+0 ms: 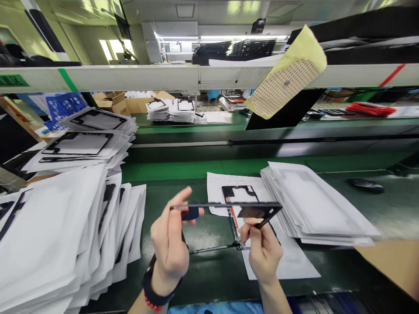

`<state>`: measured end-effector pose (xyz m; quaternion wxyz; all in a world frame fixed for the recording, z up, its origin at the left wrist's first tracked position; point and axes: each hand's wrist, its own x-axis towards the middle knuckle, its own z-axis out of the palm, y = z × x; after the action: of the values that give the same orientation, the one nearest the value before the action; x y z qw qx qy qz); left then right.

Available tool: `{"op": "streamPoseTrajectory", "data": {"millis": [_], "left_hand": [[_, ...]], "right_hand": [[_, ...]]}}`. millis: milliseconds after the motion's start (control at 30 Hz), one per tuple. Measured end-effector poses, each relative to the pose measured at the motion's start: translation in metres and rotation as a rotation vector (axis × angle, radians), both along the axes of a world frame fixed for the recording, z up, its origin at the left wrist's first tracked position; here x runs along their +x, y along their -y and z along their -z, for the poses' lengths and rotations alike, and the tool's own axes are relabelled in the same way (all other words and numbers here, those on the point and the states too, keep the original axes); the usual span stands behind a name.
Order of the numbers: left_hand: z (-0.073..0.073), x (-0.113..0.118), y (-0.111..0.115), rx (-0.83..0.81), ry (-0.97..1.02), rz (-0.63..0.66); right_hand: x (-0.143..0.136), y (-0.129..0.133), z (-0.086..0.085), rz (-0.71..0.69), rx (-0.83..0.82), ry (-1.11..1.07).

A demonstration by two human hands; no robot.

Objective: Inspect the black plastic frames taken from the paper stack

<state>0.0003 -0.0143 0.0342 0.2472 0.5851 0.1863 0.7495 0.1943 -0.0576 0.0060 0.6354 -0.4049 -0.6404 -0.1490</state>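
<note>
In the lower middle of the frame I have a thin black frame [216, 204] raised above the green surface [203, 270]. My left hand [172, 244] pinches its left end between thumb and fingers, other fingers spread; my right hand [263, 248] is closed on its right corner. Behind, right of center, a second black frame [234, 222] lies on white sheets [288, 259], beside a paper stack [314, 200].

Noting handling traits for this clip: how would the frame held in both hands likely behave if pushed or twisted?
The frame is probably light for its size, being thin bars around a large opening. It likely keeps its shape, as its top edge looks straight between the hands, yet such slim bars might flex or crack if twisted.
</note>
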Motion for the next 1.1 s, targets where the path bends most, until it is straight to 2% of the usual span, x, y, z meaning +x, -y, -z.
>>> {"op": "streamPoseTrajectory", "data": {"millis": [100, 167, 267, 367, 500, 667, 900, 1000, 1100], "left_hand": [[-0.004, -0.005, -0.006, -0.032, -0.191, -0.168], [-0.009, -0.012, 0.000, 0.087, -0.302, -0.275], [-0.018, -0.021, 0.017, 0.382, -0.404, -0.245], [-0.025, -0.024, 0.027, 0.509, -0.353, -0.242], [-0.024, -0.021, 0.029, 0.479, -0.264, -0.339], [-0.019, -0.019, 0.031, 0.443, -0.223, -0.346], [-0.032, -0.010, 0.042, 0.382, -0.089, -0.383], [-0.028, -0.013, 0.028, 0.383, -0.012, -0.368], [-0.014, -0.025, -0.002, 0.330, 0.263, -0.262]], "right_hand": [[0.007, 0.009, -0.016, 0.086, 0.114, 0.204], [0.007, 0.017, -0.032, 0.144, 0.186, 0.399], [0.000, 0.028, -0.052, 0.147, 0.179, 0.590], [-0.006, 0.036, -0.058, 0.140, 0.161, 0.639], [-0.007, 0.041, -0.053, 0.153, 0.166, 0.636], [-0.006, 0.040, -0.049, 0.128, 0.181, 0.619], [-0.013, 0.041, -0.050, 0.162, 0.213, 0.611], [-0.011, 0.041, -0.060, 0.105, 0.148, 0.658], [0.001, 0.042, -0.072, 0.070, 0.072, 0.580]]}}
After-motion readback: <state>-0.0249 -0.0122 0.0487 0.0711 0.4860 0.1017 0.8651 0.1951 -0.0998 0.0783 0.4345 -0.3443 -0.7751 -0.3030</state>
